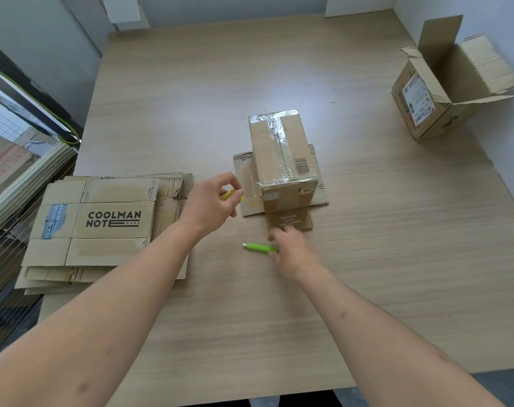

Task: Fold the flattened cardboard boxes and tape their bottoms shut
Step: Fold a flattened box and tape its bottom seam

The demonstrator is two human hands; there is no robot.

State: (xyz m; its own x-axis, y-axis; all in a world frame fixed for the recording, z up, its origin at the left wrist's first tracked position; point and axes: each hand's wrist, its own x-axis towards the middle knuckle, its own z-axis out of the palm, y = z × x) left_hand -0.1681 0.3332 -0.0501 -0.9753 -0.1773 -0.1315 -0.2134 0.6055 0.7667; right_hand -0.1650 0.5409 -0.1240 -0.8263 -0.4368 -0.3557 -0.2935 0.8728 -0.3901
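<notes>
Boxes are the job here, and one box (283, 160) stands mid-desk, upside down with its bottom up. That bottom is closed and sealed with shiny clear tape (279, 142) along the centre seam and over both ends. Its top flaps lie splayed flat on the desk (367, 259) around its base. By the look of it, this box is taped and needs only to be turned over or set aside.

A second box (443, 86) sits at the far right of the desk, erected, on its side, with its flaps open. Whether its bottom is taped cannot be told from here.

At the left edge lies a stack of flat boxes (102, 227), the top one printed "COOLMAN NOTE". These are not yet folded, so most of the work seems to remain.

The left hand (211, 201) hovers just beside the taped box, its fingers curled round a small yellow thing (228, 195), too hidden to name. The right hand (294, 251) is low on the desk near the front flap, its fingers on the end of a green cutter (257, 247); blur hides whether it grips or only touches it.
</notes>
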